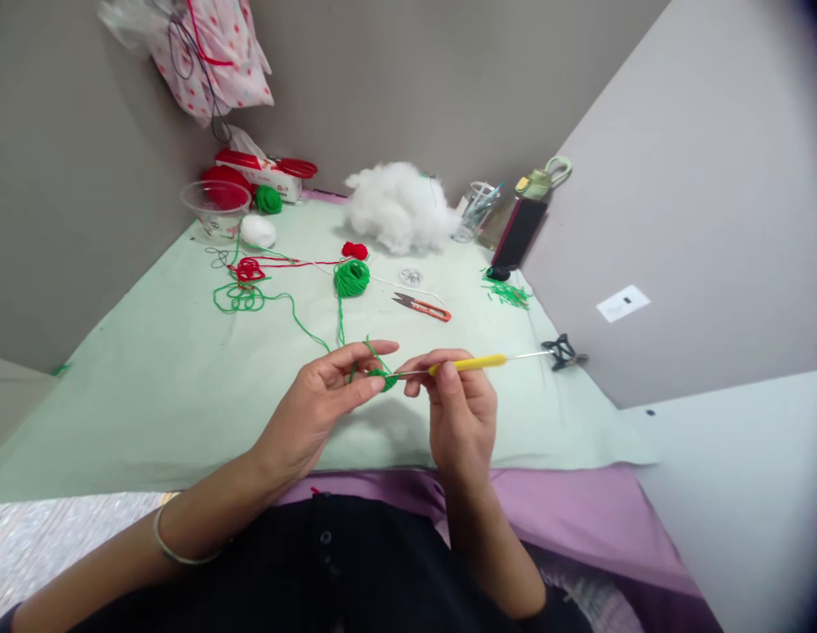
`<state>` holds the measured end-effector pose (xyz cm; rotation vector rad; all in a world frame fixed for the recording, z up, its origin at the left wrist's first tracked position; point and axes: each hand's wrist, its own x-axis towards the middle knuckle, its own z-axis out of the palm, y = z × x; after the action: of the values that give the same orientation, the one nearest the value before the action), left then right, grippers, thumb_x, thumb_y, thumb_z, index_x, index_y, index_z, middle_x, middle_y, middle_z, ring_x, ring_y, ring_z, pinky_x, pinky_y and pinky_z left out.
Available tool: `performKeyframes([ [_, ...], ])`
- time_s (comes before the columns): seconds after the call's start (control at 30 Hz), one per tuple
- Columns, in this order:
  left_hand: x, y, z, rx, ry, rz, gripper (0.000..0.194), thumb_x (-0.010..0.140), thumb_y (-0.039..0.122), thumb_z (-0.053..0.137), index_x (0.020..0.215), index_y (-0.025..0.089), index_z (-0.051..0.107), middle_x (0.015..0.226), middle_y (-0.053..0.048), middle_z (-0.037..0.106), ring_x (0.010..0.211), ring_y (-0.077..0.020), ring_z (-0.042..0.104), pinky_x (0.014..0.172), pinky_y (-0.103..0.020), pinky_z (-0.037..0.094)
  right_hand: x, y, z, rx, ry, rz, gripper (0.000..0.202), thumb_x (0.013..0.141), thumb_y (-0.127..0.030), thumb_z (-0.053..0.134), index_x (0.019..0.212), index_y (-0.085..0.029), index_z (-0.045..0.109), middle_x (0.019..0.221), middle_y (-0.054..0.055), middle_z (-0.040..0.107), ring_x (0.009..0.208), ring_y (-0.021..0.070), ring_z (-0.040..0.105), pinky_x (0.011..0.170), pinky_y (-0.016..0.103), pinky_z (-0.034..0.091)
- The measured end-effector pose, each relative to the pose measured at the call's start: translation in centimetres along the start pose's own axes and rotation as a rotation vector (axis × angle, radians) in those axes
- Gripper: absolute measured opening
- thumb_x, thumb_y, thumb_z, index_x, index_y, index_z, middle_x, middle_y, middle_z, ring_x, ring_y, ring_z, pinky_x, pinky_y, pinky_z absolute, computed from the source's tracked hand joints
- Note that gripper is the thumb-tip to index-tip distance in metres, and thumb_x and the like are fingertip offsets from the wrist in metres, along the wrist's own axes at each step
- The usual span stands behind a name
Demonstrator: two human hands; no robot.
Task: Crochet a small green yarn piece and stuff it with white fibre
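Left hand (322,400): pinching green crochet piece (386,381) — yarn (378,356) over forefinger.
Right hand (464,413): clasped around yellow hook (477,363).
Yellow hook: at the piece, apparently mid-stitch — next loop calls for even tension.

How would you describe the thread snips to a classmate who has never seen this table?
On the pale green tabletop, find the big white fluffy heap at the back. Nearer the viewer, right of the central green yarn ball, lie the snips, set apart by dark pointed blades and orange handles.
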<state>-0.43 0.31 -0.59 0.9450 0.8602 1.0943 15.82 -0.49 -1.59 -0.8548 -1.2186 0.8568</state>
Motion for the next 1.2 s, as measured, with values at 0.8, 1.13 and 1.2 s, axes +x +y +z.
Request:
performKeyframes([
  [0.8,0.5,0.2,-0.2,-0.267,-0.021,-0.146,0.036,0.079,0.023,0.085,0.114,0.024,0.081,0.079,0.003,0.061,0.061,-0.0042,0.043,0.081,-0.019,0.05,-0.9,-0.3,0.3,-0.111,0.083,-0.207,0.022,0.102,-0.018,0.054,0.101,-0.025,0.074,0.084,0.002,0.068,0.068,0.0133,0.062,0.062,0.03,0.053],
  [1.13,0.2,0.2,1.1,-0.21,0.008,-0.095,0.044,0.076,0.026,0.087,0.119,0.024,0.079,0.088,-0.001,0.069,0.082,-0.0122,0.059,0.079,-0.023,0.047,-1.2,0.4,0.6,-0.466,-0.018,-0.384,0.024,0.097,-0.012,0.061,0.11,-0.026,0.076,0.1,0.006,0.074,0.09,0.0187,0.071,0.074,0.035,0.061],
  [1.2,0.4,0.1,0.9,-0.265,-0.021,-0.169,0.045,0.077,0.026,0.087,0.121,0.022,0.078,0.08,0.001,0.066,0.066,-0.0068,0.051,0.074,-0.022,0.046,-1.3,0.6,0.4,-0.559,-0.029,-0.501,0.032,0.094,-0.009,0.064,0.117,-0.029,0.075,0.107,0.008,0.073,0.095,0.0198,0.071,0.078,0.037,0.061],
])
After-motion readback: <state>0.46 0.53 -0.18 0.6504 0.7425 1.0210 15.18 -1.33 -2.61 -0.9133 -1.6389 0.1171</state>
